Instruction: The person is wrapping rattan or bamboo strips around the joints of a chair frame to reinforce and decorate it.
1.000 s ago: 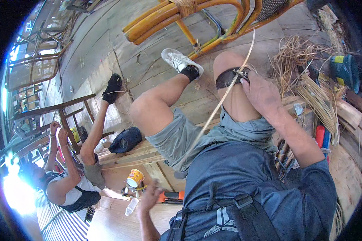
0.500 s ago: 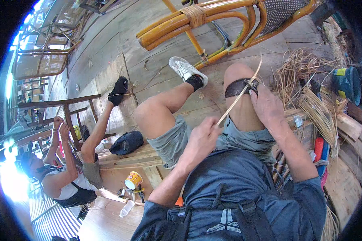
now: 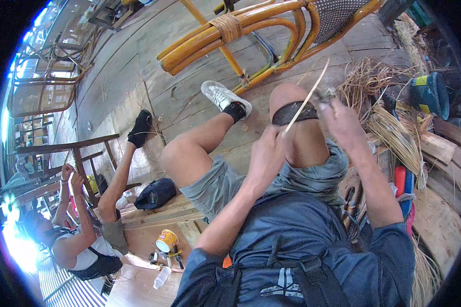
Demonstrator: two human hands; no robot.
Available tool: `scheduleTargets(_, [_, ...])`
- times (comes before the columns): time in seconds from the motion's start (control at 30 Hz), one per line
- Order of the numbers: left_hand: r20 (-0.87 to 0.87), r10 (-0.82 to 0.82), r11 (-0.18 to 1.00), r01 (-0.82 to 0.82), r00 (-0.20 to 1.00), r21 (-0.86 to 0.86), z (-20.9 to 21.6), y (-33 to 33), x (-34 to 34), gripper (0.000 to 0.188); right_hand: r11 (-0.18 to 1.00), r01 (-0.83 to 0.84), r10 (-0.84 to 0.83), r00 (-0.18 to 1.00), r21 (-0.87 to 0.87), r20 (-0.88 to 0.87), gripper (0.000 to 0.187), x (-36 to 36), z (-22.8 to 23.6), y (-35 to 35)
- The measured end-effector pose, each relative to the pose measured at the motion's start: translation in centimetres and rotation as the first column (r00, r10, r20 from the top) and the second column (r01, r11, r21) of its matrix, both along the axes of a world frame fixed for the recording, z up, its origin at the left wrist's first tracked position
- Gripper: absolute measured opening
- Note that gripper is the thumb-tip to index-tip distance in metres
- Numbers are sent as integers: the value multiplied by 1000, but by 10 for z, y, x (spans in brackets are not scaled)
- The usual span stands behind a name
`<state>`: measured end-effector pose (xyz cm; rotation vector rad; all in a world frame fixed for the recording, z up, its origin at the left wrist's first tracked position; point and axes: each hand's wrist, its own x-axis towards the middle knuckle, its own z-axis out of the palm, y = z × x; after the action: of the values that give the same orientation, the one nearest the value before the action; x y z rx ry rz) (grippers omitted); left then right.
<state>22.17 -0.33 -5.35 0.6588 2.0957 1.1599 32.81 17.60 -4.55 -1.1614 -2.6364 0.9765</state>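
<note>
My left hand [image 3: 268, 156], fingers closed, grips a thin pale rattan strip [image 3: 310, 94] that slants up and away over my right knee. Around that leg, just below the knee, runs a dark band [image 3: 295, 113]. To the right of the knee my right hand [image 3: 341, 120] is closed on a small dark metal tool [image 3: 325, 95]; motion smears it, so its kind does not show. The tool is off the band, and a gap lies between it and the strip.
A rattan chair [image 3: 261, 30] stands ahead. To the right are tangled rattan scraps [image 3: 369, 82], a strip bundle [image 3: 394, 135] and a dark green bucket [image 3: 429, 102]. At left, a co-worker [image 3: 82, 248] sits by a wooden frame [image 3: 69, 145]. A yellow cup [image 3: 167, 240] stands near a clear bottle [image 3: 162, 277].
My right hand has lifted the tool off the band and shifted right, away from the strip. My left hand has moved up toward the knee with the strip, which now stands steeper.
</note>
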Motion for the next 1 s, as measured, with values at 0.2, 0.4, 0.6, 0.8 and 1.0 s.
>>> scheduleTargets(0.2, [-96,-144,977,126,985,-172,-11,-18,7,26,965,-99,65,987,243,144,26,0,-24,-40])
scheduleTargets(0.4, [555,379,851,-43,740,-524,70,-257,6,20,975,-137,104,977,175,186,27,-7,-22,-34])
scheduleTargets(0.6, [754,436,897,-299,491,-324,81,-290,39,19,990,-50,58,997,-134,59,35,-10,-32,-14])
scheduleTargets(0.8, [442,-104,988,142,891,-55,44,-116,10,17,880,240,-344,917,-409,-202,43,35,-4,27])
scheduleTargets(1.0, [240,-196,973,219,951,-75,4,25,-11,22,999,-48,48,999,8,-8,34,21,-2,-8])
